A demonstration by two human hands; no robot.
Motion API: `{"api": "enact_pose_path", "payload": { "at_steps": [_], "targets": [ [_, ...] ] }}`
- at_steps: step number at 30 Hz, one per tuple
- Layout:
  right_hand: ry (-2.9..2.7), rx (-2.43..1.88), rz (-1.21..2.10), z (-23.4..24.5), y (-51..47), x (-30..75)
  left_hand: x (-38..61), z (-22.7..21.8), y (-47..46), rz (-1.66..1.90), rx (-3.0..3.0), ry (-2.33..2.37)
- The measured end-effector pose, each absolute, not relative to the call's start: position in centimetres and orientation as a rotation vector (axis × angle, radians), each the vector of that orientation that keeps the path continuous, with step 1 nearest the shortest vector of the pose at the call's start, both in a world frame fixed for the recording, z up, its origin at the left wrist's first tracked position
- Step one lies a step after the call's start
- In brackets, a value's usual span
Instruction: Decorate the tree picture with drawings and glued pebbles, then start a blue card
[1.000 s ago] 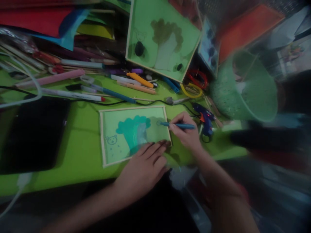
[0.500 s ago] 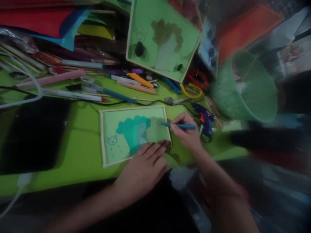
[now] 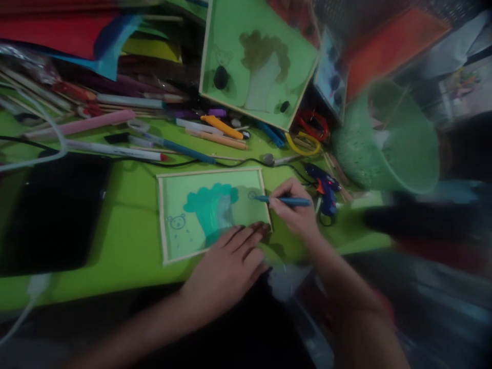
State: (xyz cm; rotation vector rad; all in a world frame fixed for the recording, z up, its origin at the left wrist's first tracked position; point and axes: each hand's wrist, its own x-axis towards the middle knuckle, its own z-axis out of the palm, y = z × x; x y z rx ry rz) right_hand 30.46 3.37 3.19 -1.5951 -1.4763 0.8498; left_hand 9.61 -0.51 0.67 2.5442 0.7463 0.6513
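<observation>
A light green framed card (image 3: 248, 177) lies on the table, edged with thin pale sticks. It bears a teal tree cutout (image 3: 207, 210) and a small drawn animal face (image 3: 177, 222) at its left. My right hand (image 3: 294, 207) pinches a blue pen (image 3: 294, 201) at the card's right edge. The pen's tip is by a small drawn circle (image 3: 251, 195). My left hand (image 3: 230, 259) rests flat across the card's lower right edge, fingers stretched out, covering the tree's foot.
A larger framed picture (image 3: 265, 92) leans behind, amid several markers (image 3: 221, 127). A glue gun (image 3: 325, 192) and green basket (image 3: 384, 143) stand to the right. A black tablet-like slab (image 3: 57, 210) lies left. A black cable (image 3: 180, 164) runs behind the card.
Hardly anything differs. The pen's tip has shifted very slightly at the small circle, while my left hand and the card stay in place.
</observation>
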Motion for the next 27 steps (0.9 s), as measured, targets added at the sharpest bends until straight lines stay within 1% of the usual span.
{"api": "enact_pose_path", "payload": {
  "at_steps": [22,27],
  "targets": [
    [-1.506,-1.552,0.827,2.85,3.31,30.69,9.61,0.72,-0.69,0.631,2.536,0.738],
    [-1.394,-1.494,0.878,2.78,3.30,30.61,9.64,0.82,-0.60,0.647,2.534,0.746]
  ]
}}
